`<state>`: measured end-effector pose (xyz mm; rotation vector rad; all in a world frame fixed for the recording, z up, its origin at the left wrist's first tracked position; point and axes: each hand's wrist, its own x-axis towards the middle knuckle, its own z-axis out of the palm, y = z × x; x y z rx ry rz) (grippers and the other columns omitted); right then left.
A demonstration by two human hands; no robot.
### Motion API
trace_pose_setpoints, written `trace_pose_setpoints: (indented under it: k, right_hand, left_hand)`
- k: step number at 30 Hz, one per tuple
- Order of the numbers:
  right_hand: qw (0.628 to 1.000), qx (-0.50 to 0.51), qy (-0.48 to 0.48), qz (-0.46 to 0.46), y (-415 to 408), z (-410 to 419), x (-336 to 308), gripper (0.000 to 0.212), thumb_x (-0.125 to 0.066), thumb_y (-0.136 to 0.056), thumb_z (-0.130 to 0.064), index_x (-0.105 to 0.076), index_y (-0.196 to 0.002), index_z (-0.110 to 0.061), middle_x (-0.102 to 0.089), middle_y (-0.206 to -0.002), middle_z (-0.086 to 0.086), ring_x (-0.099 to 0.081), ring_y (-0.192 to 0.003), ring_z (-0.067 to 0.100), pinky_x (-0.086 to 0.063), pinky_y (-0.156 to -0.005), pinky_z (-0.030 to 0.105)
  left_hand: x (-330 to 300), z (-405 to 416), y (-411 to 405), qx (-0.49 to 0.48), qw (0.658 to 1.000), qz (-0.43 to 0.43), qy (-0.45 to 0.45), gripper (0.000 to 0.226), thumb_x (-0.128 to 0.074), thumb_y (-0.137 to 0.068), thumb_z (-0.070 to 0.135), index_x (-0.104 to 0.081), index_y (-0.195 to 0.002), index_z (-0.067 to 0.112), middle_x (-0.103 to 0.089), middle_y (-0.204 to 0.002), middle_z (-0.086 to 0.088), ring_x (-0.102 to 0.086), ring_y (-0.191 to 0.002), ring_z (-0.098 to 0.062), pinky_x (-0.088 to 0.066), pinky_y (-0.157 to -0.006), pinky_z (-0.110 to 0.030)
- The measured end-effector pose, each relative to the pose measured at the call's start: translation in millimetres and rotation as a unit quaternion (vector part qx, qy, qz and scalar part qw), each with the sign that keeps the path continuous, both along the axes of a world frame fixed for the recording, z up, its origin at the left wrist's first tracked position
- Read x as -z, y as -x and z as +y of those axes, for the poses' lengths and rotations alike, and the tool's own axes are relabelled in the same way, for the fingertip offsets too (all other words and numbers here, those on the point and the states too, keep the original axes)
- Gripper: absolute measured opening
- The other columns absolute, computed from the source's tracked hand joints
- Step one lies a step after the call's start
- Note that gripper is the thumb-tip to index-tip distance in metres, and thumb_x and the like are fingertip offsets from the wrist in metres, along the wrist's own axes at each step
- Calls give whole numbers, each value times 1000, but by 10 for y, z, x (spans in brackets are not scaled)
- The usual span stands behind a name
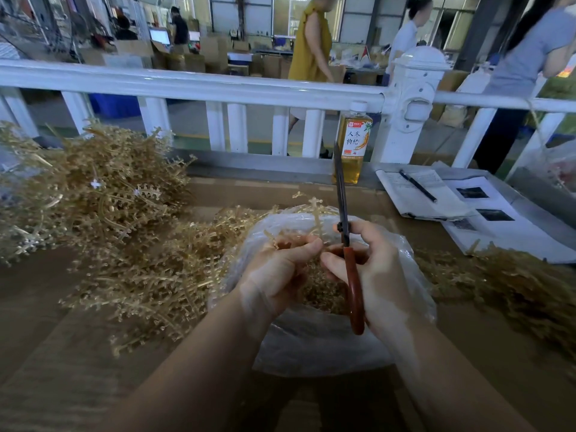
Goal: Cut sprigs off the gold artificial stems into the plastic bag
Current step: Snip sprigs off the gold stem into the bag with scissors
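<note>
1. The left hand [277, 269] was curled around a gold stem [316, 218], thumb pressed toward the fingertips, holding it over the open mouth of the plastic bag [311, 344]. The stem stood nearly upright and its tip rose toward 12 o'clock from the hand.
2. The right hand [374, 275] grasped the scissors [344, 219] by their red handles [355, 294], fingers wrapped round them. The dark blades pointed up toward 12 o'clock, close together, just at 3 o'clock of the held stem.
3. The plastic bag lay on the brown worktable [46, 353] directly under both hands, and cut gold sprigs [321, 291] showed inside it between the two wrists.
4. A large heap of gold stems [93, 194] sat at 10 o'clock of the bag, spreading down to touch its left edge.
5. A second, lower heap [514, 282] lay at 3 o'clock of the bag.
6. A bottle of amber drink [353, 145] stood at 12 o'clock, against the white railing [187, 85].
7. Printed papers [486, 213] with a pen [417, 185] on them lay at 2 o'clock.
8. People [311, 42] stood beyond the railing.
</note>
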<state>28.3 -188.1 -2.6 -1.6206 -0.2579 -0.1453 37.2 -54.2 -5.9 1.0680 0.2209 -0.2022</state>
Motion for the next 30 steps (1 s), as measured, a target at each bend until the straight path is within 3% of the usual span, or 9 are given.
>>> trace_pose_setpoints:
  k: [3, 7, 15, 19, 22, 30]
  right_hand:
    - [999, 13, 47, 6, -13, 3, 48, 35, -77, -79, -14, -63, -94, -42, -72, -81, -1, -70, -77, 15, -57, -79, 39]
    - [989, 45, 136, -22, -7, -1, 76, 24, -77, -78, -36, -60, -96, -38, -69, -81, -8, -66, -73, 5, -53, -67, 24]
    - [956, 32, 288, -45, 51, 56, 105, 34, -66, -79, -58, -52, -97, -33, -62, -81, -13, -59, -80, 4, -46, -69, 23]
    - [922, 49, 373, -89, 72, 52, 135, 36, -63, -78, -60, -46, -94, -33, -55, -80, -13, -52, -84, 10, -35, -62, 18]
    - [913, 46, 392, -102, 76, 22, 177, 37, -63, -79, -60, -45, -94, -32, -53, -79, -11, -52, -83, 12, -40, -67, 27]
    - [903, 35, 415, -109, 70, -27, 243, 41, -59, -77, -64, -46, -100, -32, -56, -88, -12, -52, -88, 10, -46, -74, 30]
  left_hand:
    - [16, 23, -23, -46, 998, 5, 38, 14, -65, -83, 4, -61, -75, 15, -68, -66, 1, -64, -52, -6, -48, -44, -17]
    - [2, 102, -72, -98, 991, -11, 90, 6, -64, -83, 4, -62, -82, 10, -68, -67, -3, -63, -53, -9, -53, -49, -21]
    - [19, 167, -139, -126, 980, -8, 153, 6, -61, -86, 7, -61, -82, 12, -65, -63, 0, -62, -53, -7, -53, -50, -19]
    - [76, 172, -158, -121, 979, -7, 163, 15, -57, -89, 7, -59, -77, 16, -61, -62, 1, -59, -50, -6, -50, -47, -18]
    - [133, 192, -162, -109, 980, 4, 164, 14, -57, -90, 8, -59, -78, 16, -59, -63, 1, -58, -50, -5, -48, -45, -17]
    - [163, 137, -170, -130, 982, 22, 135, 16, -57, -89, 3, -61, -77, 13, -65, -62, 0, -61, -53, -7, -50, -47, -18]
